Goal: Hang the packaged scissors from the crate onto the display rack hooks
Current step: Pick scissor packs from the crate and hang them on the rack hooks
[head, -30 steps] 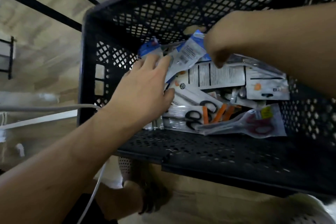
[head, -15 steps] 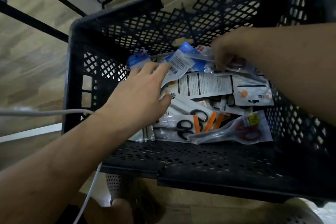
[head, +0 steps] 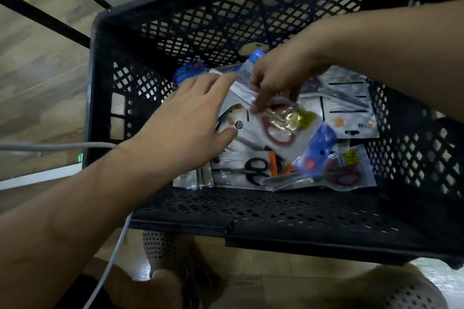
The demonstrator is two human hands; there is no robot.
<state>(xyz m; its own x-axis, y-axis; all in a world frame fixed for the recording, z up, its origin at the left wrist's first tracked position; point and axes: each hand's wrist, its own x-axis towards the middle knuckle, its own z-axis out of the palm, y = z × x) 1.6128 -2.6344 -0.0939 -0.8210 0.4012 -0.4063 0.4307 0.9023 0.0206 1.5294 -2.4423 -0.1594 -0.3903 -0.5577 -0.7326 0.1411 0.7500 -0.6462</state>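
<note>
Here we are, looking straight down into the black crate point(head: 276, 223), and the right hand point(head: 278, 78) has its pick: thumb and fingertips pinch the red-handled pack point(head: 283, 125) near the blade end of its clear sleeve. The pack hangs tilted above the heap, with the blue header card point(head: 319, 148) at the low end nearest us. A grip that far from the card looks like a plucking hold only; my guess is that the card end, where the hang hole should be, will need to be brought round before any hook. The left hand point(head: 190, 120) lies flat over the left side of the pile point(head: 226, 175), fingers straight and close together and holding nothing, the index tip just beside the far end of the lifted pack. It seems to be pinning the slippery neighbours down so only one comes away. Below wait the black-handled pack point(head: 253, 170) and a second red pack point(head: 346, 175) against the near wall, so plenty is left to hang. A white cable point(head: 50, 147) runs across outside the crate's left wall, well clear of the pile. The display rack hooks are nowhere in this view.
</note>
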